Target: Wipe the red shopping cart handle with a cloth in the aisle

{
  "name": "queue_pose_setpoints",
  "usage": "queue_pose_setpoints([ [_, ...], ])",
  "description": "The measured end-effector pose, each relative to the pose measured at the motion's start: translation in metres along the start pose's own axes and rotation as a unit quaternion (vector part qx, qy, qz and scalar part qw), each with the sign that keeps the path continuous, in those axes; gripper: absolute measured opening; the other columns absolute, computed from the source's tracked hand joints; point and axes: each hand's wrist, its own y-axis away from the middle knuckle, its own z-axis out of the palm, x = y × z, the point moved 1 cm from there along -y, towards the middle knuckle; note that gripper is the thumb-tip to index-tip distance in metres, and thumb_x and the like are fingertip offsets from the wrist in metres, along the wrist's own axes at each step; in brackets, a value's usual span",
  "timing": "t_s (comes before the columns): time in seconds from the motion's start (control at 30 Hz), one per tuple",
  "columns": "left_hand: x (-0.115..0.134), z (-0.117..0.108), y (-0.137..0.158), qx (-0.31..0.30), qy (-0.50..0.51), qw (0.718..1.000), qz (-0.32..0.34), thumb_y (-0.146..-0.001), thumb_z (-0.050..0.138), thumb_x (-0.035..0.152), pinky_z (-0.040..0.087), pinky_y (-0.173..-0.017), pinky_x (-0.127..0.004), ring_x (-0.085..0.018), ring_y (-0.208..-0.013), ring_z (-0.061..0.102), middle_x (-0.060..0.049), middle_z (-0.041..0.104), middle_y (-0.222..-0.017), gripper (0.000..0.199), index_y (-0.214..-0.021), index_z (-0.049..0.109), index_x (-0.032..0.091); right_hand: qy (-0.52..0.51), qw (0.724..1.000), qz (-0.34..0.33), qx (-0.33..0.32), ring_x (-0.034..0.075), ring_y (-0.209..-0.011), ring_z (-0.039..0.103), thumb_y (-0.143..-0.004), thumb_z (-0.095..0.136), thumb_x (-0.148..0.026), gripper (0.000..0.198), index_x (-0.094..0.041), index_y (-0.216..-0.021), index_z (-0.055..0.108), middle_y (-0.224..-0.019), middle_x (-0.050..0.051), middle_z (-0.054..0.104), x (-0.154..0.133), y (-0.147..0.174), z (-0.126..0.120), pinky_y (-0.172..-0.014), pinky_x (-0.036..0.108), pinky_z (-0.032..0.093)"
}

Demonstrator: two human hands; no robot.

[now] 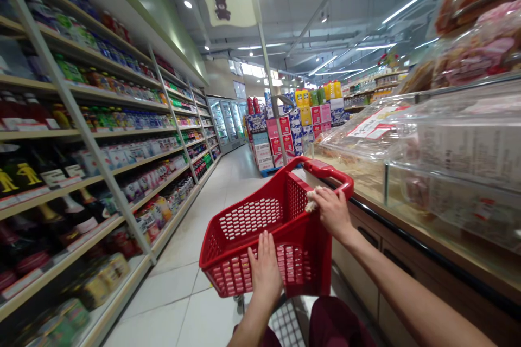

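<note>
In front of me is a red plastic shopping cart [319, 260] with perforated walls, turned sideways; nothing shows inside the part of its basket that I can see. My left hand [266, 271] lies with fingers stretched out against the near side wall, fingertips by the upper rim. A crumpled whitish cloth [311, 201] pokes out from under the fingers of my right hand [332, 210], which presses it on the cart's end near the red handle [325, 168]. From the cart rises a pole carrying a pale flag [232, 8] with a bear picture.
Shelves of bottles and packs [122, 114] line the left side. At right stands a counter with clear-lidded food packages [378, 130], close to the cart. Stacked boxes [280, 138] rise ahead, glass-door fridges [228, 119] behind. Tiled floor [215, 195] runs between.
</note>
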Motion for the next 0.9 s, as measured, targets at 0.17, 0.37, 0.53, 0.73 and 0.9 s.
queue_pose_setpoints([
  [0.17, 0.000, -0.004, -0.001, -0.020, 0.002, 1.000, 0.000, -0.064, 0.034, 0.007, 0.019, -0.103, -0.052, -0.022, -0.131, 0.013, -0.008, 0.013, -0.143, 0.073, -0.134, 0.015, 0.010, -0.040, 0.991, -0.121, -0.041, 0.017, -0.114, 0.040, -0.084, 0.039, -0.011, 0.033, -0.026, -0.108, 0.056, -0.113, 0.002, 0.058, -0.035, 0.016, 0.017, -0.098, 0.038, 0.019],
  [0.37, -0.002, -0.003, -0.002, -0.012, -0.011, 1.000, 0.002, -0.061, 0.033, 0.004, 0.018, -0.104, -0.051, -0.019, -0.132, 0.012, -0.006, 0.013, -0.144, 0.077, -0.135, 0.014, 0.012, -0.013, 0.999, -0.017, -0.030, 0.020, -0.110, 0.044, -0.082, 0.038, -0.008, 0.038, -0.027, -0.109, 0.056, -0.117, 0.003, 0.056, -0.022, 0.004, 0.009, -0.098, 0.046, 0.015],
  [0.53, 0.000, -0.006, -0.002, -0.029, -0.003, 1.000, -0.003, -0.063, 0.035, 0.007, 0.018, -0.103, -0.052, -0.021, -0.132, 0.013, -0.007, 0.014, -0.143, 0.074, -0.135, 0.015, 0.011, -0.037, 0.993, -0.098, -0.061, 0.018, -0.113, 0.041, -0.084, 0.041, -0.013, 0.031, -0.027, -0.107, 0.056, -0.114, 0.002, 0.057, -0.041, 0.013, 0.016, -0.099, 0.041, 0.018],
  [0.73, -0.003, -0.004, -0.003, -0.020, 0.004, 1.000, 0.011, -0.060, 0.034, 0.003, 0.018, -0.104, -0.052, -0.020, -0.131, 0.013, -0.004, 0.013, -0.144, 0.078, -0.135, 0.013, 0.014, -0.035, 0.997, -0.044, -0.045, 0.020, -0.113, 0.042, -0.084, 0.038, -0.010, 0.038, -0.026, -0.114, 0.053, -0.119, 0.004, 0.054, -0.030, 0.009, 0.016, -0.100, 0.046, 0.015],
  [0.9, -0.001, -0.004, -0.004, -0.028, 0.014, 1.000, -0.001, -0.061, 0.034, 0.005, 0.016, -0.104, -0.053, -0.021, -0.131, 0.013, -0.006, 0.013, -0.143, 0.077, -0.135, 0.014, 0.011, -0.042, 0.997, -0.062, -0.033, 0.021, -0.113, 0.041, -0.085, 0.038, -0.011, 0.032, -0.024, -0.108, 0.057, -0.115, 0.004, 0.057, -0.042, 0.013, 0.021, -0.099, 0.042, 0.019],
])
